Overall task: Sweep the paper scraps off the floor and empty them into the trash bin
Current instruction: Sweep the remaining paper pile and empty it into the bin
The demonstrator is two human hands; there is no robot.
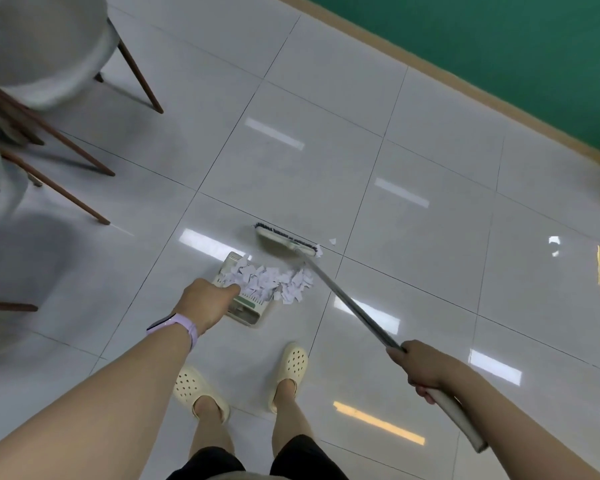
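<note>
On the glossy tiled floor point(291, 98), just ahead of the person's feet, lies a heap of white scraps point(272, 280). Part of the heap sits inside a pale dustpan point(246, 308) and the rest spills out of its mouth onto the tile. One loose scrap point(332, 241) lies apart beyond the broom head point(284, 239), and another touches the head's right end.

The left hand point(207, 303) reaches down over the near side of the dustpan, its grip curled on the pan's handle, which the hand mostly hides. A lilac watch band point(187, 332) circles that wrist. The right hand point(421, 367) has its grip wrapped tight round the broom handle point(352, 306), which slants up from the head toward the lower right. The head rests on the floor just beyond the heap, bristles on the far side.

Cream clogs point(291, 363) stand on the tile near the pan. White chairs point(42, 46) with brown legs stand at the left, and a green wall point(499, 46) runs along the upper right. No bin shows.
</note>
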